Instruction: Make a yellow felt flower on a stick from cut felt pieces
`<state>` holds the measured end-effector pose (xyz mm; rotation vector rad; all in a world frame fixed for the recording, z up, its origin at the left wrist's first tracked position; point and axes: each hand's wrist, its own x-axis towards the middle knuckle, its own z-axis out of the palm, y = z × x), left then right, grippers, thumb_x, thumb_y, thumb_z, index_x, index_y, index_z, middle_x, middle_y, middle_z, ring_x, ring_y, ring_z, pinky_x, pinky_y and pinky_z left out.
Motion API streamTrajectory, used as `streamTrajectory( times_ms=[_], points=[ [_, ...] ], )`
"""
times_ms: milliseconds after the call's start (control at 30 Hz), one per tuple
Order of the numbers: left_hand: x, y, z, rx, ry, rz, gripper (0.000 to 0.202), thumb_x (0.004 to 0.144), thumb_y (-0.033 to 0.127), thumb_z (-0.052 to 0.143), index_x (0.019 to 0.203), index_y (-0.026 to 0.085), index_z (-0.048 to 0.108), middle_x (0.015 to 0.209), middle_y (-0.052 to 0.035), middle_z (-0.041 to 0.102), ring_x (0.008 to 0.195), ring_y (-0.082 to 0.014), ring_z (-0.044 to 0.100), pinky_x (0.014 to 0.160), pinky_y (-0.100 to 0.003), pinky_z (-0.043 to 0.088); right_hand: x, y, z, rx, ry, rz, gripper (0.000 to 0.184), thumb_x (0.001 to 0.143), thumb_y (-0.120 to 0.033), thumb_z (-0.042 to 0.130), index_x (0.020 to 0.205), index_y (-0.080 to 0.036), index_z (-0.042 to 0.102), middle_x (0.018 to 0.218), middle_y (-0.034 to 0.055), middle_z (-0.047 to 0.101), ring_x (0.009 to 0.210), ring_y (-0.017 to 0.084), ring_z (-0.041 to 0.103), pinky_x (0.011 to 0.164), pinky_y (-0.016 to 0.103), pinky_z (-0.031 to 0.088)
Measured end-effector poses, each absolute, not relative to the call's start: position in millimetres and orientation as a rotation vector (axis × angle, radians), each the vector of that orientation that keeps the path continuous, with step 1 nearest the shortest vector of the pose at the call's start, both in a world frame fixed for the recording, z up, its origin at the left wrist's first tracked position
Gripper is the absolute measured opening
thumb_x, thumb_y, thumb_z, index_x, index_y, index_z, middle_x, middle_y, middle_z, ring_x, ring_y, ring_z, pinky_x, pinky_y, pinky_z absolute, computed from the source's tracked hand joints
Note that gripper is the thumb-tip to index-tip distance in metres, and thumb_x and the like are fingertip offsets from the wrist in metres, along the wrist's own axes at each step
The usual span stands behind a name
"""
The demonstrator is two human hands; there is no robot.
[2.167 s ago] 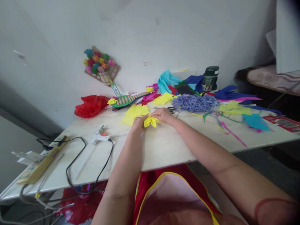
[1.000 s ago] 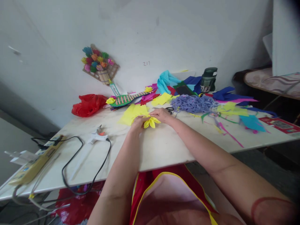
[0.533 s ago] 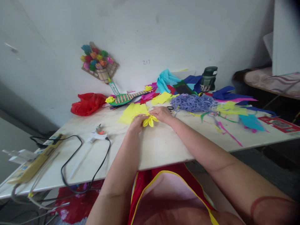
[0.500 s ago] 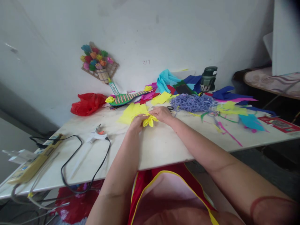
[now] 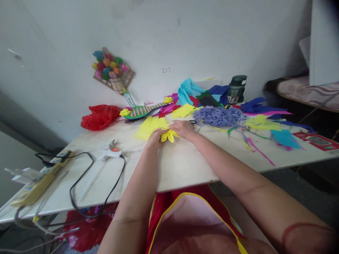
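Note:
Between my two hands is a yellow paper flower (image 5: 168,135), its pointed petals spreading toward me. My left hand (image 5: 156,137) is closed on its left side. From the right, my right hand (image 5: 183,128) pinches the flower's upper edge, with the fingertips close to those of the left. My fingers hide part of the flower's top. A yellow paper sheet (image 5: 148,126) lies flat on the table just behind my left hand. The black handles of scissors (image 5: 193,122) show beyond my right hand.
To the left lie a glue gun (image 5: 109,153) with its cord and a power strip (image 5: 43,180). Behind are a red plastic bag (image 5: 100,117), a decorated green piece (image 5: 143,111), purple yarn (image 5: 219,116), coloured paper and a dark bottle (image 5: 236,89). The table edge (image 5: 185,186) runs before me.
Both hands stay on the yellow flower, with barely any shift in the fingers. The whole view has moved very slightly.

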<state>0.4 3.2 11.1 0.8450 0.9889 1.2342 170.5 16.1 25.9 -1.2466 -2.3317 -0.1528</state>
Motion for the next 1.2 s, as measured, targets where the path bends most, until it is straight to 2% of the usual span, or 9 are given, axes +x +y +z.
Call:
streamTrajectory(
  times_ms=[267, 500, 633, 900, 1200],
  points=[
    [3, 0, 15, 0.818, 1.011, 1.240, 0.016, 0.061, 0.010, 0.075, 0.077, 0.012, 0.073, 0.078, -0.0092, 0.077, 0.070, -0.0217, 0.072, 0.067, -0.032, 0.058, 169, 18, 24, -1.264, -2.314, -0.126, 0.031, 0.100, -0.031, 0.054, 0.109, -0.029, 0.084, 0.107, 0.0071, 0.080, 0.088, 0.020, 0.068, 0.065, 0.029, 0.037],
    [5, 0, 16, 0.751, 1.043, 1.264, 0.010, 0.067, 0.015, 0.078, 0.075, 0.014, 0.070, 0.077, -0.0089, 0.076, 0.069, -0.0222, 0.073, 0.062, -0.032, 0.058, 172, 21, 20, -1.198, -2.288, -0.147, 0.028, 0.099, -0.031, 0.057, 0.106, -0.028, 0.084, 0.103, 0.0067, 0.081, 0.085, 0.019, 0.068, 0.065, 0.028, 0.037],
    [3, 8, 7, 0.773, 0.998, 1.303, 0.019, 0.071, 0.024, 0.085, 0.075, 0.013, 0.070, 0.076, -0.0089, 0.076, 0.066, -0.0200, 0.072, 0.064, -0.030, 0.058, 171, 20, 20, -1.180, -2.295, -0.153, 0.030, 0.100, -0.033, 0.055, 0.105, -0.028, 0.084, 0.102, 0.0066, 0.081, 0.084, 0.019, 0.068, 0.064, 0.028, 0.037],
    [-3, 13, -3, 0.841, 0.981, 1.339, 0.024, 0.061, 0.020, 0.093, 0.066, 0.010, 0.071, 0.068, -0.0090, 0.073, 0.062, -0.0195, 0.069, 0.071, -0.033, 0.055, 172, 28, 13, -1.110, -2.309, -0.103, 0.028, 0.100, -0.031, 0.057, 0.107, -0.028, 0.084, 0.102, 0.0060, 0.080, 0.090, 0.018, 0.068, 0.068, 0.026, 0.040],
    [-4, 9, 0, 0.879, 0.969, 1.326, 0.027, 0.056, 0.022, 0.093, 0.064, 0.009, 0.071, 0.064, -0.0084, 0.071, 0.059, -0.0182, 0.066, 0.066, -0.032, 0.053, 175, 39, 9, -1.054, -2.323, 0.051, 0.024, 0.098, -0.031, 0.064, 0.112, -0.030, 0.083, 0.099, 0.0051, 0.079, 0.088, 0.017, 0.069, 0.071, 0.025, 0.043]
  ],
)
